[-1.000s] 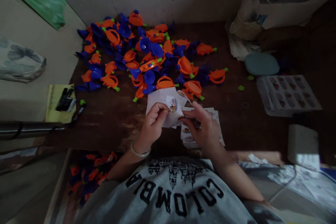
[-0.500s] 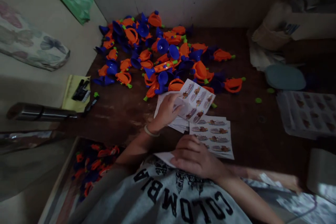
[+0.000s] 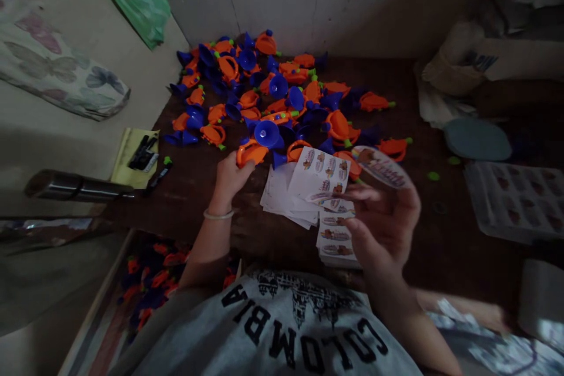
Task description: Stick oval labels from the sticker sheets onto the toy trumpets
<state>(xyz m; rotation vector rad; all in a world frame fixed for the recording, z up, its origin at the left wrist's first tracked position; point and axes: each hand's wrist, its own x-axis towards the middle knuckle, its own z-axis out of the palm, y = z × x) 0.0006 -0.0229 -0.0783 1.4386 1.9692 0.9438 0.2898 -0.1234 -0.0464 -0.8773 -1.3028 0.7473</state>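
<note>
My left hand (image 3: 232, 179) grips an orange and blue toy trumpet (image 3: 252, 154) by its orange body, at the near edge of a heap of similar trumpets (image 3: 312, 91). My right hand (image 3: 385, 226) is raised over the table with its fingers curled. An oval printed sticker (image 3: 382, 167) stands at its fingertips, and a second thin sticker (image 3: 326, 196) seems to hang from another finger. Behind that hand lies a sticker sheet (image 3: 302, 179), partly over white papers (image 3: 279, 202). A stack of sticker sheets (image 3: 337, 235) sits nearer me, partly hidden by the right hand.
Black markers (image 3: 143, 153) rest on a yellow pad (image 3: 123, 155) at left, near a dark cylinder (image 3: 79, 185). More trumpets (image 3: 154, 276) fill a space below the table. A clear plastic container (image 3: 489, 205) and a grey-blue lid-like piece (image 3: 478, 138) are at right.
My left hand let go of the sticker sheet, moved left and took hold of a toy trumpet. From beside my shirt, my right hand rose, now with stickers at its fingers.
</note>
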